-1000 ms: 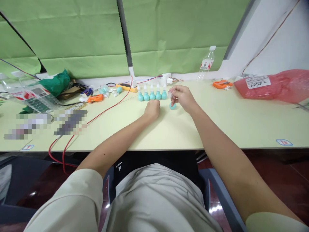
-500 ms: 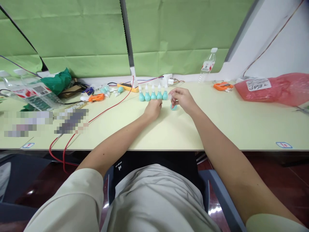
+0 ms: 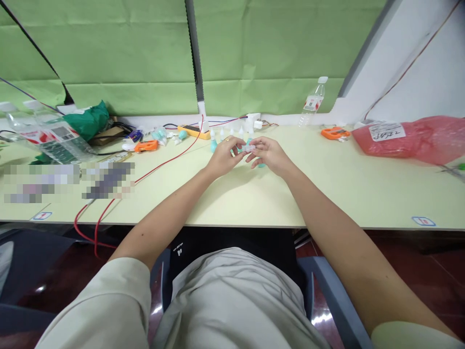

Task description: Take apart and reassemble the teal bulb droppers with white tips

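Note:
My left hand (image 3: 224, 157) and my right hand (image 3: 271, 155) meet above the table, fingertips pinched on a small translucent whitish plastic piece (image 3: 248, 148). Its exact kind cannot be made out. Just behind them stands a row of small teal bulb-shaped bottles with clear pointed tips, partly covered by my fingers; one teal bottle (image 3: 213, 144) shows at the left end. Beneath my right fingers, a separate teal piece (image 3: 261, 165) on the tabletop is mostly hidden.
Left on the table (image 3: 174, 194) are orange-handled cutters (image 3: 146, 146), a red cable (image 3: 170, 159) and packed water bottles (image 3: 54, 140). A yellow-and-black device (image 3: 193, 132) lies behind. To the right are a plastic bottle (image 3: 313, 102), an orange tool (image 3: 334, 133) and a red bag (image 3: 414, 138).
My left hand has risen from the tabletop beside the row and come to the small translucent piece. My right hand has moved slightly left with that piece, away from above the separate teal piece.

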The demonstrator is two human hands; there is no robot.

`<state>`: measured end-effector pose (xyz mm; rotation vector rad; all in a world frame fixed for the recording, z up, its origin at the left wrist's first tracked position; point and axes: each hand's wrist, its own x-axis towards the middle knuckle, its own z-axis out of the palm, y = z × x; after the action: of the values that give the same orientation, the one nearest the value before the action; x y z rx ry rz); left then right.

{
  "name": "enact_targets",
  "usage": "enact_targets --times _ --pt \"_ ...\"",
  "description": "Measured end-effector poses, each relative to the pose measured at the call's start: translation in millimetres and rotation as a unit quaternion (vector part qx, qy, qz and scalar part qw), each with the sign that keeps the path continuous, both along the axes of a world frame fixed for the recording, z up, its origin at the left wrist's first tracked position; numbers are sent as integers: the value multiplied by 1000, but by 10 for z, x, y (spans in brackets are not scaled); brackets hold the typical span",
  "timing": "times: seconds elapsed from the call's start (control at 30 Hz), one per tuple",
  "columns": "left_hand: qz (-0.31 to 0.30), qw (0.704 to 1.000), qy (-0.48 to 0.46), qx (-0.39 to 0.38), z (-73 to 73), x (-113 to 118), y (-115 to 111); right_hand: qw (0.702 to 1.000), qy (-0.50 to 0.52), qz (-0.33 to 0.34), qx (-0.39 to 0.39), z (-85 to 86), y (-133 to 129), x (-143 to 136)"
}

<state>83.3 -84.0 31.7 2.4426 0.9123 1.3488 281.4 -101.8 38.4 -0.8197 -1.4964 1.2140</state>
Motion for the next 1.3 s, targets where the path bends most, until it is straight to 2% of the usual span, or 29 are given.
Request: enact_targets --times 0.13,0.27,0.43,0.63,0.87,1.1,1.3 --pt "14 1000 -12 -16 16 -4 -31 1000 0 0 10 12 -17 -16" --pt "-12 994 -80 -77 24 2 -28 1000 -17 -3 13 9 -23 -35" --pt "-34 954 -238 -180 66 -73 115 998 -49 -35 -8 -10 -9 -60" --pt "-11 922 -323 -214 49 -200 328 997 -48 -54 -14 -6 -1 -57" --pt "32 917 -315 -243 -55 -355 543 997 -47 -64 -10 10 -4 -48" --pt "31 902 -302 -307 -56 -456 537 995 -46 -89 -2 36 5 -38" --pt "32 909 -286 -302 -101 -438 529 994 -53 -94 -7 30 11 -42"
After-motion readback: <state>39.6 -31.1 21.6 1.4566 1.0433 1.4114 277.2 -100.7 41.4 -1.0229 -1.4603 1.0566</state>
